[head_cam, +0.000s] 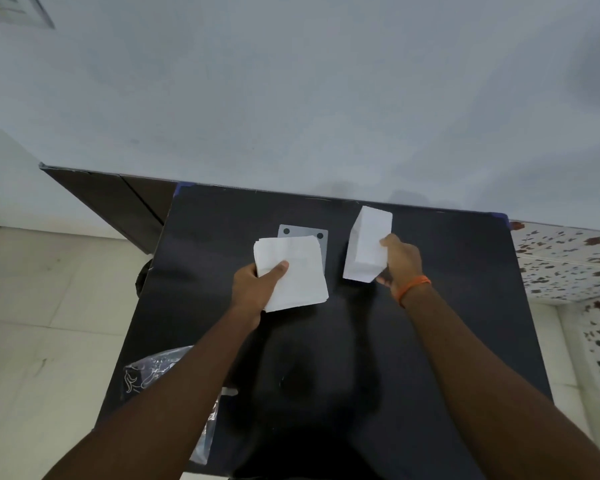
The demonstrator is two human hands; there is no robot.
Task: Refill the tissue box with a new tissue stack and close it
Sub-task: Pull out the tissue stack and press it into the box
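Note:
My left hand (pixel 255 289) grips a white tissue stack (pixel 293 271) by its near left corner, thumb on top, holding it just above the black table (pixel 447 306). Partly under the stack lies a flat grey panel (pixel 303 233) with two dark round spots, most likely the box's lid. My right hand (pixel 400 261) holds the white tissue box (pixel 368 247) by its right side. The box is tilted, resting on its near lower edge to the right of the stack. I cannot see the box's opening from here.
A crumpled clear plastic wrapper (pixel 160 368) lies at the table's near left edge, partly under my left forearm. A pale wall runs along the table's far edge. A dark cabinet (pixel 118 195) stands at the far left, and a speckled tiled surface (pixel 568 258) at the right.

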